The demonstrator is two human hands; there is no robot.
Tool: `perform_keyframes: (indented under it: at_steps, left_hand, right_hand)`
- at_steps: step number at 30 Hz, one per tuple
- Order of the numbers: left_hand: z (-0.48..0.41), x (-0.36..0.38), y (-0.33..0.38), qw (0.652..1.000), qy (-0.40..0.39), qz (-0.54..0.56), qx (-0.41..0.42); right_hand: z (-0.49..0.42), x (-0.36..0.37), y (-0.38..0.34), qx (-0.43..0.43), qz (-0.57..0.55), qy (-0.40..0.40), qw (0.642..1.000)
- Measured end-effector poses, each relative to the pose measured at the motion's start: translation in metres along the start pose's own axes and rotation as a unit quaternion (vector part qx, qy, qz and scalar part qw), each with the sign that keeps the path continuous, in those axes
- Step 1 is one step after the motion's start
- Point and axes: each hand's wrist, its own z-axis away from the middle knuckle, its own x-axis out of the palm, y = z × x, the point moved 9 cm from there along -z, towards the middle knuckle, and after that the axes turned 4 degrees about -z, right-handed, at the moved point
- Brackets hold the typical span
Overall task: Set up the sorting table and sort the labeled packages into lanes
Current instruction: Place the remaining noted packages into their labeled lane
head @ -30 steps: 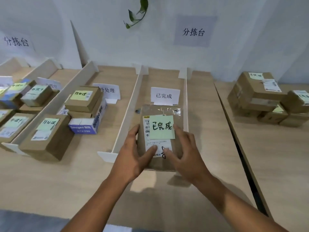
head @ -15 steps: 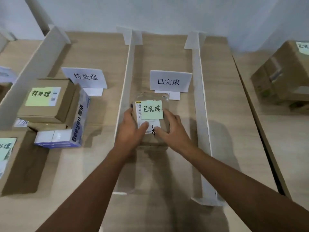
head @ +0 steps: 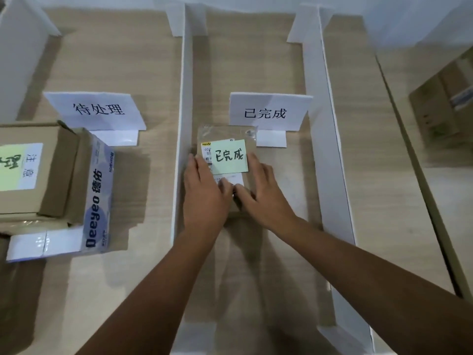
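- Moved up the lane: the brown mailer (head: 225,134), green sticky note (head: 229,156) reading 已完成, was at the lane's mouth a second ago. It now lies flat on the surface (head: 384,175) just in front of the 已完成 sign card (head: 266,112), its far edge about at the card's foot.
- Grip: wide on both sides. The left hand (head: 204,193) and right hand (head: 263,190) lie on the mailer's near half with fingers straight and thumbs meeting on top. They look to be pressing or sliding it, not clasping.
- White dividers stand left (head: 183,124) and right (head: 330,149) of the sign card, with the mailer between them, closer to the left one.
- Note and card carry the same words, so the lane looks correct. I judge this placement all but done, with only letting go left.
- Left of the sign card, past the divider, are a 待处理 card (head: 97,110), a Deeyeo box (head: 98,193) and a cardboard box (head: 51,175).
- Far right of the sign card, blurred cardboard boxes (head: 440,103) probably still await sorting.
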Motion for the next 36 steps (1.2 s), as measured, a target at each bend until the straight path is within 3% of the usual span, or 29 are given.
perform_keyframes:
  at_steps: [3, 6, 9, 14, 20, 26, 36]
  left_hand:
    - [0.009, -0.013, 0.015, 0.997, 0.047, 0.003, 0.053]
    - [0.014, -0.018, 0.06, 0.99, 0.093, 0.039, 0.096]
    - [0.019, 0.008, 0.147, 0.984, 0.061, 0.06, 0.154]
    - [0.061, 0.078, 0.314, 0.963, -0.028, 0.063, 0.26]
    - [0.106, 0.151, 0.481, 0.944, -0.055, 0.066, 0.318]
    - [0.097, 0.198, 0.57, 0.953, -0.056, 0.097, 0.28]
    - [0.013, 0.274, 0.586, 0.983, -0.071, 0.12, 0.118]
  right_hand:
    - [0.019, -0.015, -0.015, -0.001, 0.006, -0.011, 1.0]
    - [0.044, -0.073, -0.038, -0.073, 0.073, 0.045, 0.994]
    - [0.077, -0.168, -0.035, -0.104, 0.118, 0.104, 0.982]
    - [0.151, -0.355, 0.025, -0.069, 0.156, 0.186, 0.968]
    - [0.202, -0.55, 0.104, -0.045, 0.126, 0.237, 0.962]
    - [0.172, -0.656, 0.169, -0.018, 0.092, 0.239, 0.966]
    - [0.045, -0.678, 0.235, 0.022, 0.093, 0.201, 0.975]
